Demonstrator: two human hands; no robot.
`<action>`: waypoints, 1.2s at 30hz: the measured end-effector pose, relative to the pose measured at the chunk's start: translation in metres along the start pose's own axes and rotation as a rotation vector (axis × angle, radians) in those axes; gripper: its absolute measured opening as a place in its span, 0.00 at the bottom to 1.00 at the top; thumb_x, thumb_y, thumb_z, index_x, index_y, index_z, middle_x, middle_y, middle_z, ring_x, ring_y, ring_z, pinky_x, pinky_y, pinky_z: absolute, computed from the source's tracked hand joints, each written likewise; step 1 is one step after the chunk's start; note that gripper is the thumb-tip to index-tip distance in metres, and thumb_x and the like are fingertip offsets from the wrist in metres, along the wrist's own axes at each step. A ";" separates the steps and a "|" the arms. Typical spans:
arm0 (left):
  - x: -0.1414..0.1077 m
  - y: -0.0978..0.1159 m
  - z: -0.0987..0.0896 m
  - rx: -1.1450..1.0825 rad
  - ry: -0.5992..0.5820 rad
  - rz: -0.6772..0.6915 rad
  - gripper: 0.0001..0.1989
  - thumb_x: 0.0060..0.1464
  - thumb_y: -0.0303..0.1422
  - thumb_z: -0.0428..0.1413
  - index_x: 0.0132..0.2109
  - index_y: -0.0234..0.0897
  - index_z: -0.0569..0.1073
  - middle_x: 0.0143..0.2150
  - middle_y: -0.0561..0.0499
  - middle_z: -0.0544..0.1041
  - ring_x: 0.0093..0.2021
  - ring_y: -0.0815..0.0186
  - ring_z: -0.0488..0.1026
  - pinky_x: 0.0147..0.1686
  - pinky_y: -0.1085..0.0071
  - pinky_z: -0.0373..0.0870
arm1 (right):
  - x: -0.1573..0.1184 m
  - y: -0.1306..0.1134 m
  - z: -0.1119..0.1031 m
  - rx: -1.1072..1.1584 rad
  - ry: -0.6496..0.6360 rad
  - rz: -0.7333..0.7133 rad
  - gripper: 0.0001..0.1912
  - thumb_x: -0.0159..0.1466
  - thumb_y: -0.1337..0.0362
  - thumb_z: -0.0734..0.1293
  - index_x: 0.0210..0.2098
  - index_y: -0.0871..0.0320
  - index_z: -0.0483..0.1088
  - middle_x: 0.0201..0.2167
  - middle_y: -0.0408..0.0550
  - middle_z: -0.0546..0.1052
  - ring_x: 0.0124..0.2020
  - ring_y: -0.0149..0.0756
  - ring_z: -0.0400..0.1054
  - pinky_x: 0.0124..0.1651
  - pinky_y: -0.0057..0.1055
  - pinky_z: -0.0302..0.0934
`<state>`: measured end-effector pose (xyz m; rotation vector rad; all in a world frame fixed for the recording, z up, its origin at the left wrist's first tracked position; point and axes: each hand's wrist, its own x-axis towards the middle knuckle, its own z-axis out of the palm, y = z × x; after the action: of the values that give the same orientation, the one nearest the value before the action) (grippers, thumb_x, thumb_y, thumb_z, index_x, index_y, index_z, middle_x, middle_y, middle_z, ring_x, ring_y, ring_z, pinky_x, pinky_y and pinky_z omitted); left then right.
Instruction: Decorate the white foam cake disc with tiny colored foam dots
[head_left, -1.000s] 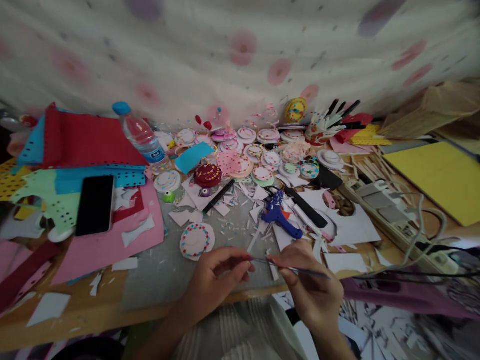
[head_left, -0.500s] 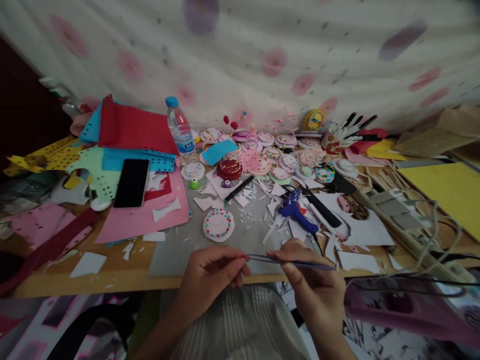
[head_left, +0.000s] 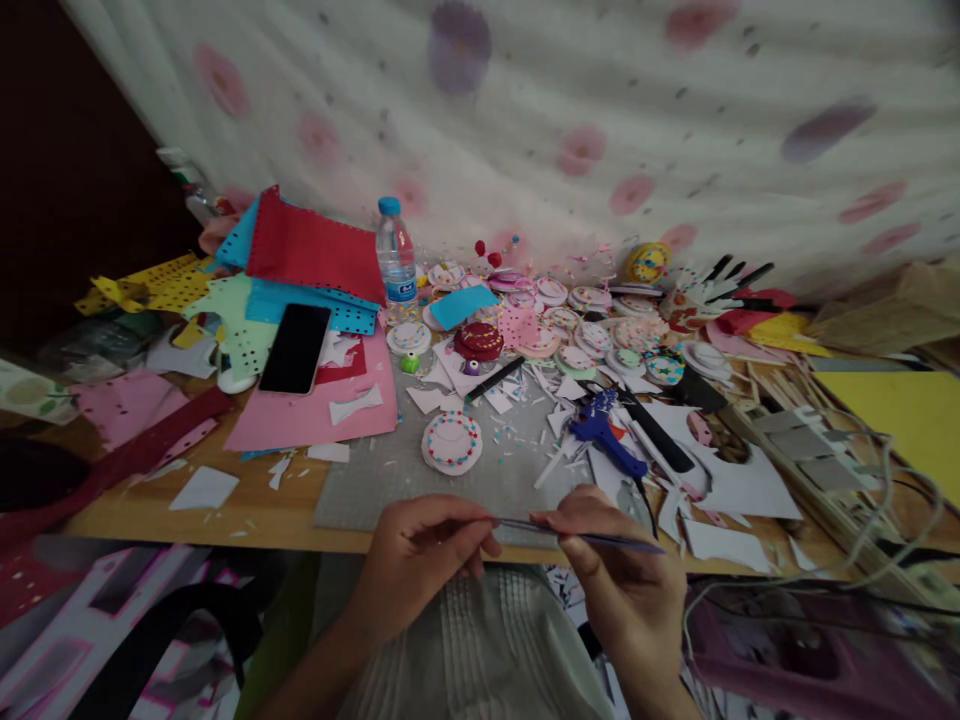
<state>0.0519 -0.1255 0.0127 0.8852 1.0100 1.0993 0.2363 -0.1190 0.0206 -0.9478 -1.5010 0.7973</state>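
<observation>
Snugly, right fingers (head_left: 579, 512) around slim tapered tweezers (head_left: 622, 543), left fingers (head_left: 465, 545) together, contents unclear

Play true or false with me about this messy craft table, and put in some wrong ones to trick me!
1. The right hand holds a slim tool. True.
2. The bottle has a red cap. False: its cap is blue.
3. The round white piece with red and blue beads lies on the grey mat. True.
4. The left hand holds the blue glue gun. False: the blue glue gun lies on the table among paper scraps, and the left hand's fingers are at the slim tool's tip.
5. The phone has a bright, lit screen. False: its screen is dark.
</observation>
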 end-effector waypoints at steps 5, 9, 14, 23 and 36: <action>0.001 -0.001 -0.001 0.000 0.023 0.009 0.07 0.51 0.35 0.63 0.33 0.35 0.80 0.26 0.50 0.80 0.21 0.73 0.71 0.22 0.78 0.69 | 0.002 0.005 0.001 0.025 0.002 0.002 0.06 0.64 0.65 0.67 0.38 0.52 0.76 0.29 0.48 0.79 0.33 0.39 0.68 0.37 0.37 0.64; 0.006 -0.002 -0.002 0.032 0.002 0.015 0.06 0.51 0.34 0.62 0.33 0.35 0.80 0.26 0.50 0.80 0.21 0.72 0.71 0.22 0.78 0.69 | 0.003 0.008 0.001 0.033 0.017 0.023 0.06 0.63 0.67 0.67 0.39 0.52 0.76 0.30 0.48 0.79 0.34 0.39 0.68 0.36 0.36 0.64; 0.015 0.000 -0.001 0.081 -0.054 -0.036 0.05 0.52 0.33 0.62 0.33 0.35 0.80 0.27 0.50 0.80 0.22 0.73 0.71 0.23 0.78 0.69 | 0.002 0.011 -0.001 0.022 0.054 0.045 0.07 0.63 0.68 0.67 0.39 0.52 0.76 0.30 0.47 0.79 0.34 0.38 0.68 0.37 0.36 0.64; 0.027 -0.002 -0.003 0.091 -0.052 -0.107 0.07 0.50 0.34 0.62 0.34 0.35 0.80 0.26 0.50 0.79 0.22 0.71 0.71 0.22 0.77 0.69 | 0.005 0.016 -0.002 -0.035 0.049 0.048 0.08 0.62 0.69 0.67 0.38 0.52 0.76 0.30 0.48 0.79 0.33 0.40 0.68 0.38 0.39 0.63; 0.030 -0.005 -0.009 0.059 -0.043 -0.142 0.05 0.51 0.33 0.62 0.33 0.36 0.81 0.26 0.51 0.79 0.22 0.73 0.72 0.24 0.79 0.71 | 0.012 0.025 0.002 -0.004 -0.005 0.089 0.08 0.63 0.70 0.67 0.39 0.52 0.76 0.30 0.47 0.79 0.33 0.39 0.68 0.37 0.37 0.63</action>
<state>0.0493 -0.0966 -0.0005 0.8677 1.0574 0.9311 0.2373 -0.0968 0.0036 -1.0220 -1.4736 0.8618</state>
